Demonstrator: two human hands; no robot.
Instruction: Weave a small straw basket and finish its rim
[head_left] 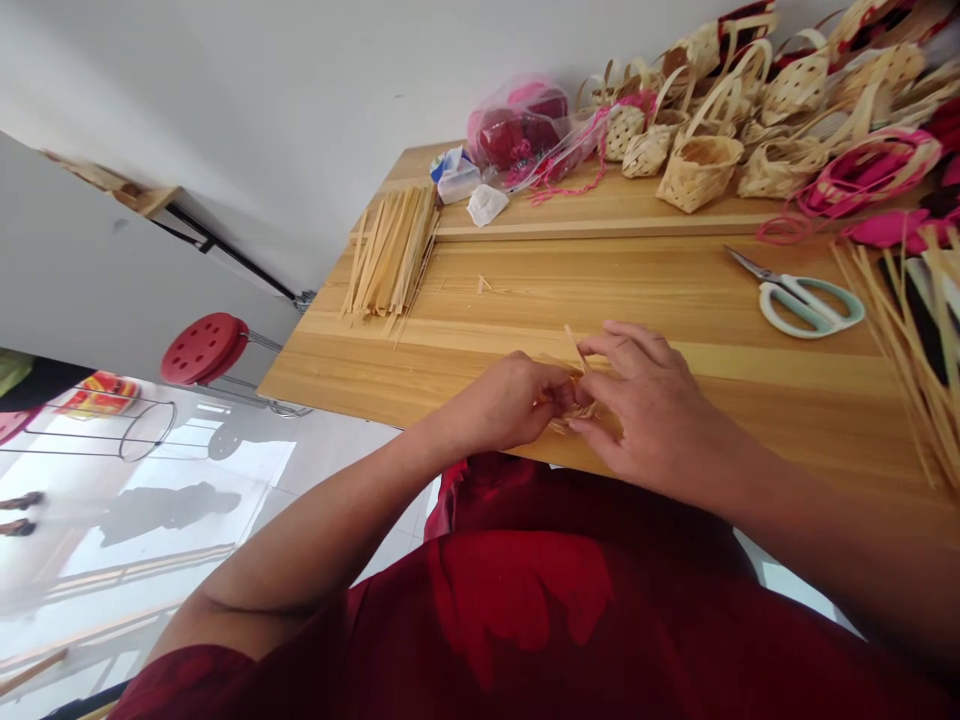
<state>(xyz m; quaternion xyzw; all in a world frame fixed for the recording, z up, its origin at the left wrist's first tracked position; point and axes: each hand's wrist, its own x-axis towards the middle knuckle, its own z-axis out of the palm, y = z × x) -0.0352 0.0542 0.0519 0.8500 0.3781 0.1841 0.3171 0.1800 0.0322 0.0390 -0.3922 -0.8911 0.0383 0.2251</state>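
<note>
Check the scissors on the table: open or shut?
Shut. The scissors lie flat on the wooden table, their blades meeting in one narrow point with no gap, handle loops side by side.

Pretty roomy in the middle, honestly. Straight past the left grip (pixel 510 400) and right grip (pixel 652 410), both pinched on a little straw piece (pixel 577 408) at the near edge, the bench (pixel 615 285) is bare wood. That lane runs from the bundle of strips (pixel 390 255) on the left to the scissors (pixel 806 300) on the right. Further right gets tight, since loose strips (pixel 915 360) fan out just beside the scissors. The far side is blocked by a raised board (pixel 600 215) crowded with small baskets (pixel 697 170), a plastic bag (pixel 517 130) and a crumpled tissue (pixel 486 203). The near left corner is clear too.
</note>
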